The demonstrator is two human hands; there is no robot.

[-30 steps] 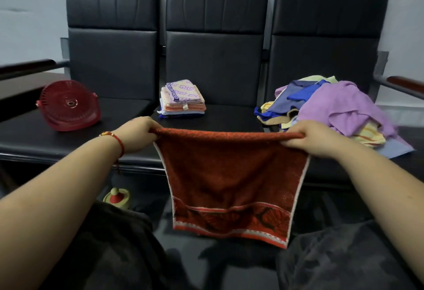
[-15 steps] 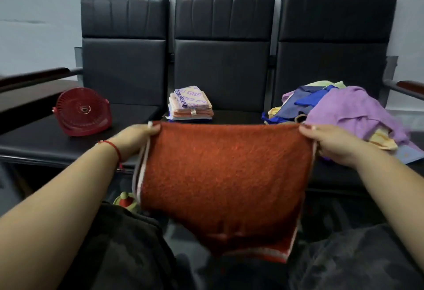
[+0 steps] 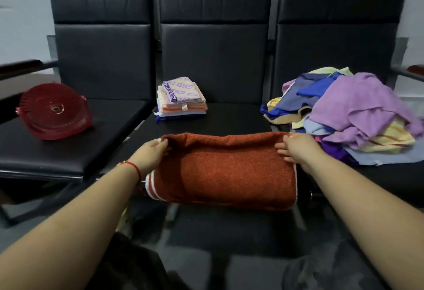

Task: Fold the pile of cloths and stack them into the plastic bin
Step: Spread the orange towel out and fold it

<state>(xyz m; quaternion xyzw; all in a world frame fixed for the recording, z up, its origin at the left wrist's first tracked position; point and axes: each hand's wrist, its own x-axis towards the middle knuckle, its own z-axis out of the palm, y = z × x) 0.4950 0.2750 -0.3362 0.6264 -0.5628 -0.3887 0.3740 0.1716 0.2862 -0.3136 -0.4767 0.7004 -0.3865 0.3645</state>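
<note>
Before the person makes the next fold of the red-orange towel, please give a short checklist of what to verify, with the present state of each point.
1. Left hand grips the far left corner of the red-orange terry towel: ok.
2. Right hand grips the far right corner: ok.
3. Towel lies flat on the black seat: not ok, its near edge hangs over the front.
4. Room on top of the folded stack of cloths: ok.
5. Unfolded cloth pile clear of the towel: ok.
6. Plastic bin within reach: cannot tell.
</note>
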